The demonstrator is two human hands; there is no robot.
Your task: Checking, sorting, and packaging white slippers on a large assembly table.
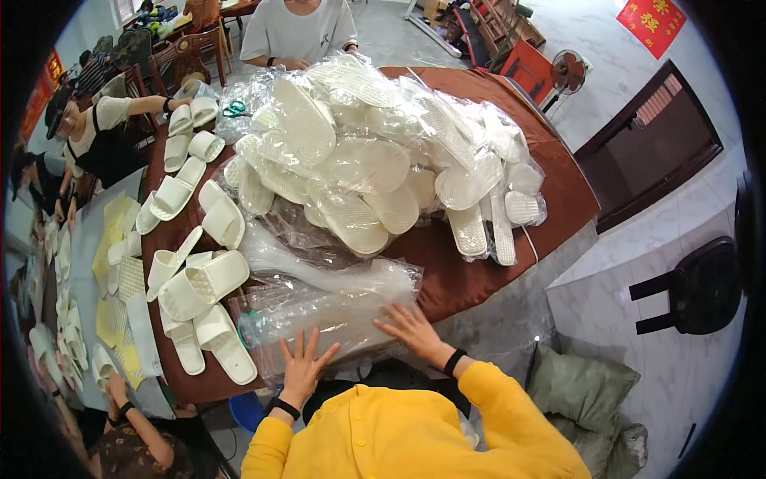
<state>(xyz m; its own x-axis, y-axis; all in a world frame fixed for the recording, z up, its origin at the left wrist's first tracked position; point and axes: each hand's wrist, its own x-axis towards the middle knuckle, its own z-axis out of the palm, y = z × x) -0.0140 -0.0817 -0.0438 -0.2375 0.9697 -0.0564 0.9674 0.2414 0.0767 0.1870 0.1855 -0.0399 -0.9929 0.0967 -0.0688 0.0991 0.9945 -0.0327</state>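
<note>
My left hand (305, 366) lies with fingers spread on the near edge of a stack of clear plastic bags (319, 307). At the stack's right end my right hand (413, 330) also rests, its fingers apart. Neither hand grips anything. Just beyond the bags rises a big heap of white slippers wrapped in clear plastic (351, 160). Unwrapped white slippers (206, 286) are scattered to the left of the bags, some overlapping. A teal-handled tool (247, 327) shows partly at the bags' left end; the rest of it is hidden.
A brown cloth (558, 191) covers the table. Green scissors (234, 108) lie at its far left. One person in a white shirt (299, 36) stands opposite; others work at a left table (88, 263). Grey-green sacks (578, 387) and a blue basin (249, 411) are on the floor.
</note>
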